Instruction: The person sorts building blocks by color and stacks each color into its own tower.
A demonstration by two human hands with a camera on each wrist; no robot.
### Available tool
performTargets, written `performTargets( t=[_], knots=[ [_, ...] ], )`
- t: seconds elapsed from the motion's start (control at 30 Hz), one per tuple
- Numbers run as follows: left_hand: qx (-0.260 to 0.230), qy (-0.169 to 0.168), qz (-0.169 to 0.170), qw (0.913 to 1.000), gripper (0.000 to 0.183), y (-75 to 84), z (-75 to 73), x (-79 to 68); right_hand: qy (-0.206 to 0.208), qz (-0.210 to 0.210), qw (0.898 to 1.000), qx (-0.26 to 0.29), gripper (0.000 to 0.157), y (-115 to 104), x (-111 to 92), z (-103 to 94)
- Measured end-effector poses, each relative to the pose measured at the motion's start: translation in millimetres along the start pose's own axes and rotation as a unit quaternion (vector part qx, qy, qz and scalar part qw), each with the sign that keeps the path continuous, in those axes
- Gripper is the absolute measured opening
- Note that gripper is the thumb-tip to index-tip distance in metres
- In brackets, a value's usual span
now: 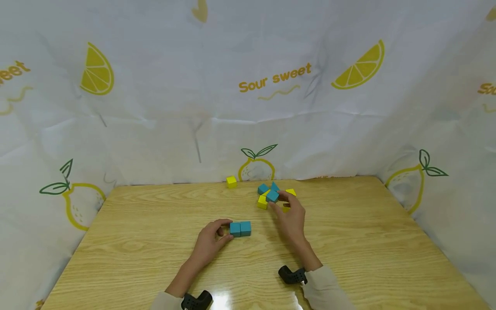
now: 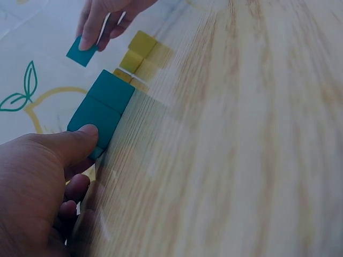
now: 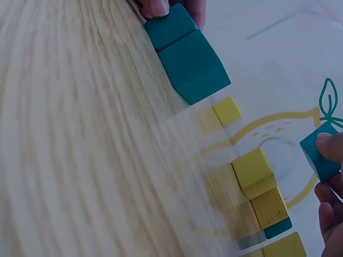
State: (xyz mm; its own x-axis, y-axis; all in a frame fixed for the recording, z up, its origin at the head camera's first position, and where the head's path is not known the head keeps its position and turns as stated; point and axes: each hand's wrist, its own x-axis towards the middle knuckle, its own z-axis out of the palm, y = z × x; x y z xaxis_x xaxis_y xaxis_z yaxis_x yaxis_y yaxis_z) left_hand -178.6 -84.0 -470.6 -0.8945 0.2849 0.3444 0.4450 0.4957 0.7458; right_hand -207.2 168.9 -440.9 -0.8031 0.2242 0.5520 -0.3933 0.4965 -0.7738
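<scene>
- Pinched in my right hand (image 1: 291, 217) is a blue block (image 1: 272, 196), as the head view shows; my left hand (image 1: 209, 237) has a narrow hold on the left block (image 1: 235, 229) of a pair, which touches the right block (image 1: 246, 228) beside it on the table (image 1: 155, 258).
- Yellow blocks (image 1: 262, 202) and other blue pieces (image 1: 263, 189) lie crowded about my right hand, so a low sweep could scatter them, I judge. One lone yellow block (image 1: 231, 182) sits apart to their left, at the table's back edge.
- Orange lettering (image 1: 275, 77) on the cloth (image 1: 155, 142) reads "Sour sweet", with cut-off repeats at both sides; I can read no brand on the black wrist cameras (image 1: 292, 275).
- From the left wrist, my left thumb (image 2: 86, 133) presses the left block. Twisting or pushing unevenly could part the pair or skew it. I see no writing.
- From the right wrist, the blue block is raised and tilted; too slack a pinch could drop it. Dark specks mark a speckled block (image 3: 270, 206), but no letters I can read.
</scene>
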Motion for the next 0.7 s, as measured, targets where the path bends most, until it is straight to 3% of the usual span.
performTargets(
  t=[0.13,0.43,0.57,0.7],
  knots=[
    [0.002,0.000,0.000,1.0000,0.039,-0.1,0.3,0.1,-0.014,-0.007,1.000,0.006,0.040,-1,-1,2.8],
    [0.001,0.002,0.002,1.0000,0.039,-0.2,0.7,-0.1,-0.036,0.023,0.998,0.047,0.037,-8,-3,4.4],
    [0.001,0.001,0.002,1.0000,0.039,-0.3,0.8,-0.3,-0.066,0.043,0.995,0.056,0.034,-13,-5,5.6],
    [-0.004,0.001,0.000,1.0000,0.039,1.0,0.3,-0.1,-0.099,0.038,0.990,0.089,0.032,-30,-8,4.3]
  ],
)
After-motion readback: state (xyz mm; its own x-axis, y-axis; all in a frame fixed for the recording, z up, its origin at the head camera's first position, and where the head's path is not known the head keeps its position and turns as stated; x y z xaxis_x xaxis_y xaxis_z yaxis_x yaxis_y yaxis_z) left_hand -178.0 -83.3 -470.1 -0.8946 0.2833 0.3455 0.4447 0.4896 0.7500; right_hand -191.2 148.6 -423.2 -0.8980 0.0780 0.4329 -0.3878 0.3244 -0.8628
